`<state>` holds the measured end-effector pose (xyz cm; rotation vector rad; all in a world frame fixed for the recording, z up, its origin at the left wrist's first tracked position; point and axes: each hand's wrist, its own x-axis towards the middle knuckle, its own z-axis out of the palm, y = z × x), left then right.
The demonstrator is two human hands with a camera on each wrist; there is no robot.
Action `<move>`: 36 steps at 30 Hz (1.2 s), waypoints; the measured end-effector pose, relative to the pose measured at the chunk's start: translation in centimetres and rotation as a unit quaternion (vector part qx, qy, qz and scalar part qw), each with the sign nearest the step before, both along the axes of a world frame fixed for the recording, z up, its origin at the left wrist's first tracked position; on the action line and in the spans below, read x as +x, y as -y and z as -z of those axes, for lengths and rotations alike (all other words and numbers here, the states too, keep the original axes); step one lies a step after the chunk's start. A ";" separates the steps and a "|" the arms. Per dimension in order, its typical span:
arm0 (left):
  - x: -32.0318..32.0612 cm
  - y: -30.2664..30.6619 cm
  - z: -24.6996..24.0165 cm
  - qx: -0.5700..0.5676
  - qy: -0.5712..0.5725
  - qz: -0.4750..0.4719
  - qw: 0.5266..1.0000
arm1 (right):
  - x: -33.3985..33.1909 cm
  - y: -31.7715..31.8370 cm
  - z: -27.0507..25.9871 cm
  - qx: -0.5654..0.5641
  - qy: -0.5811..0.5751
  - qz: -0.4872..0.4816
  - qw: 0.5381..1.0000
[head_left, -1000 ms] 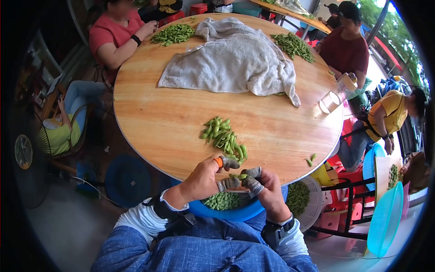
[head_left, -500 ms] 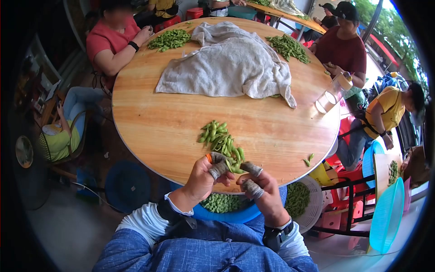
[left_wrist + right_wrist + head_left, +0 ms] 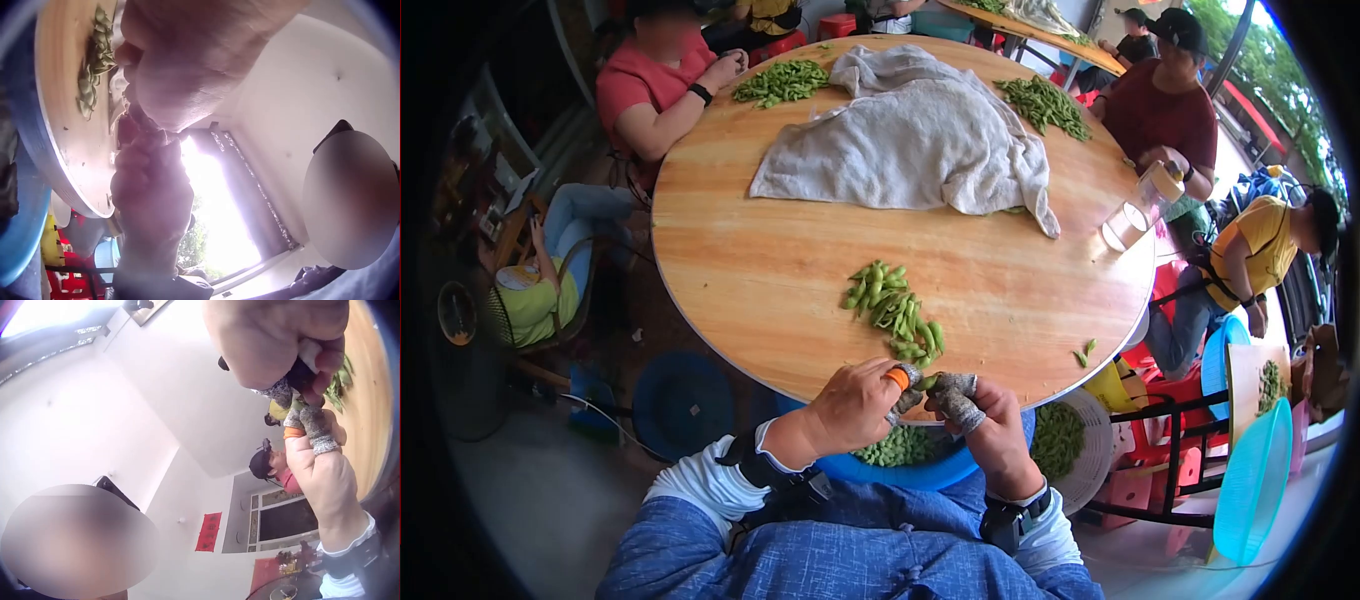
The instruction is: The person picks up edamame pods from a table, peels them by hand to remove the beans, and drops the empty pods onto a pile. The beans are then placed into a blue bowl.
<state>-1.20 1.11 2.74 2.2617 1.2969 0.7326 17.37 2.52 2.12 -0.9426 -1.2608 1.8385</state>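
Observation:
Fingertip covers of grey cloth wrap the thumbs and fingers of both hands, with an orange band on the left. A green soybean pod [image 3: 930, 382] is pinched between the fingertips of my left hand [image 3: 845, 408] and my right hand [image 3: 997, 430], at the table's near edge. In the right wrist view the pod [image 3: 299, 405] shows as a bit of green, mostly hidden by the fingers. Just beyond the hands lies a small pile of soybean pods [image 3: 890, 305]. Beneath them, a blue basin [image 3: 945, 470] on the lap contains shelled green beans [image 3: 892, 447].
A grey-white cloth [image 3: 910, 140] covers the far middle of the round wooden table [image 3: 760, 260]. Other pod piles [image 3: 782, 82] lie near two seated people. A clear jar [image 3: 1128, 225] stands at right, beyond two loose pods [image 3: 1085, 352]. A white basket [image 3: 1090, 450] of pods sits right of the basin.
Half a second ago my left hand held a pod at the pile's near end, apart from the right hand. It has come back toward me, and both hands now meet at the pod.

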 end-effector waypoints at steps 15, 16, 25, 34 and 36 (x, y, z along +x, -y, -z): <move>0.3 0.0 -0.3 0.097 -0.069 0.019 0.993 | 0.1 0.0 -0.2 0.011 0.019 0.000 1.000; 0.3 0.0 -0.1 0.111 -0.070 0.020 0.991 | 0.0 0.1 -0.3 0.007 0.014 0.000 1.000; 0.4 0.3 1.5 0.115 0.004 0.012 0.993 | -0.8 0.4 0.1 -0.064 -0.035 0.033 0.997; 0.6 0.5 3.0 -0.495 0.569 -0.042 0.656 | -0.3 -0.5 3.6 -0.002 -0.177 -0.060 0.982; -0.3 0.0 3.8 -0.561 0.625 0.064 0.539 | 0.1 -0.8 3.5 -0.016 -0.171 -0.078 0.982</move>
